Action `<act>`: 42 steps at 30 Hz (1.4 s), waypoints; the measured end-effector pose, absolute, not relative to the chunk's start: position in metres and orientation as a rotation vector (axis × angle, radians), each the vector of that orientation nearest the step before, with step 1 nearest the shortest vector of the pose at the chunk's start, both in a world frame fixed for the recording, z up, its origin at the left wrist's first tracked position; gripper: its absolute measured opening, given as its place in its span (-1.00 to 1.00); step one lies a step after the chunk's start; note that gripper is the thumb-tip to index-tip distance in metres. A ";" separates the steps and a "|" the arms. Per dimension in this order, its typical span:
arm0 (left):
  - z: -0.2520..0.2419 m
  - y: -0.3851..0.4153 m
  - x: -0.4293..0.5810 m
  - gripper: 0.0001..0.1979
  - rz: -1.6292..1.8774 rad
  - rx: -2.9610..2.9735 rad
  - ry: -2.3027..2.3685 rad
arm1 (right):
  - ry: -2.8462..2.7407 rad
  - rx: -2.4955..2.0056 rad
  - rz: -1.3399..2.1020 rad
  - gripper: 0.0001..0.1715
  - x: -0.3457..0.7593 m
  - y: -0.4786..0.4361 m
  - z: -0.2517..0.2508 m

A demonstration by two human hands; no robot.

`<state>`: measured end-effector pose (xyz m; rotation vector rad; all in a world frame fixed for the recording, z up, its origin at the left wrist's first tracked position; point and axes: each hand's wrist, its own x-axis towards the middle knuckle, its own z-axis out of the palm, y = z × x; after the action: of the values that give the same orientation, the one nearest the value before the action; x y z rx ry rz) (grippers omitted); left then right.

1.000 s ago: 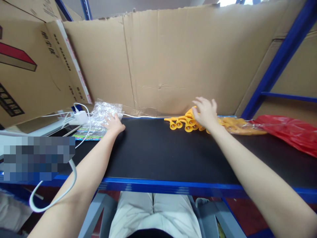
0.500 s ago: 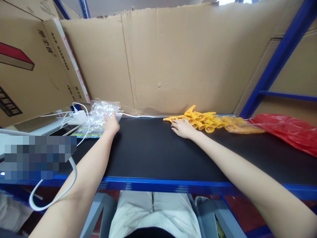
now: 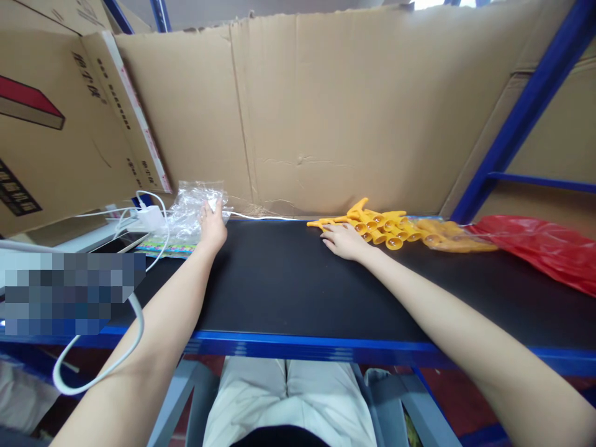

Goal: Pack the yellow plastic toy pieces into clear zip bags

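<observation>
A pile of clear plastic bags [image 3: 193, 208] lies at the back left of the black bench [image 3: 288, 285]. The person's left hand [image 3: 212, 225] rests on its near edge, fingers curled. Whether they pinch a bag cannot be told, though it looks like the start of a pick. The right hand [image 3: 343, 240] lies flat and open, holding nothing, its fingertips against a heap of yellow plastic pieces [image 3: 379, 225]. A red bag [image 3: 544, 245] lies further right.

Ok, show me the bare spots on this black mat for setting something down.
Widest free patch: the black mat between the left hand and right hand, down to the blue front edge. Another lies in front of the yellow pieces and red bag. Crowded: the left end with clear bags and white charger.
</observation>
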<state>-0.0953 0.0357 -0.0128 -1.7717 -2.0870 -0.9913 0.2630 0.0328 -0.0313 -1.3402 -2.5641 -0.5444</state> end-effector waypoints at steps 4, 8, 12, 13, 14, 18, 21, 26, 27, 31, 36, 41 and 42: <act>-0.007 0.037 -0.086 -0.19 -1.088 -1.878 -1.868 | -2.570 -1.348 -0.532 -0.58 0.263 0.033 -0.032; -0.002 0.032 -0.062 -0.17 -1.162 -2.108 -1.518 | -2.566 -1.352 -0.522 -0.57 0.263 0.033 -0.032; -0.005 0.018 -0.025 -0.19 -1.021 -2.480 -1.334 | -2.562 -1.347 -0.527 -0.57 0.263 0.033 -0.032; -0.008 0.014 -0.016 -0.20 -0.906 -2.611 -1.334 | -2.560 -1.345 -0.530 -0.57 0.263 0.033 -0.032; -0.011 0.011 -0.008 -0.21 -0.806 -2.734 -1.340 | -2.558 -1.343 -0.531 -0.57 0.263 0.033 -0.031; -0.022 0.006 0.009 -0.28 -0.622 -3.111 -1.324 | -2.563 -1.344 -0.523 -0.57 0.264 0.034 -0.031; -0.024 0.009 0.009 -0.37 -0.849 -3.112 -1.391 | -2.560 -1.338 -0.524 -0.56 0.264 0.035 -0.031; -0.025 0.018 0.004 -0.48 -0.970 -2.639 -1.658 | -2.559 -1.326 -0.519 -0.56 0.264 0.036 -0.033; -0.026 0.019 0.004 -0.47 -0.908 -2.580 -1.739 | -2.556 -1.322 -0.519 -0.56 0.264 0.036 -0.034; -0.031 0.019 0.003 -0.42 -0.367 -2.680 -1.975 | -2.515 -1.308 -0.508 -0.56 0.265 0.037 -0.036; -0.031 0.016 0.000 -0.41 -0.138 -2.758 -1.904 | -2.348 -1.087 -0.458 -0.54 0.255 0.023 -0.026; -0.032 0.018 0.002 -0.41 -0.169 -2.736 -1.919 | -2.346 -0.861 -0.456 -0.53 0.237 0.001 -0.015; -0.033 0.019 0.003 -0.41 -0.183 -2.727 -1.926 | -2.407 -0.811 -0.472 -0.53 0.235 0.000 -0.016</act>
<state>0.0026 0.0185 -0.0330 -2.7271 -1.9259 -0.1829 0.2348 0.0001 -0.0157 -0.8109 -2.4072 -0.4721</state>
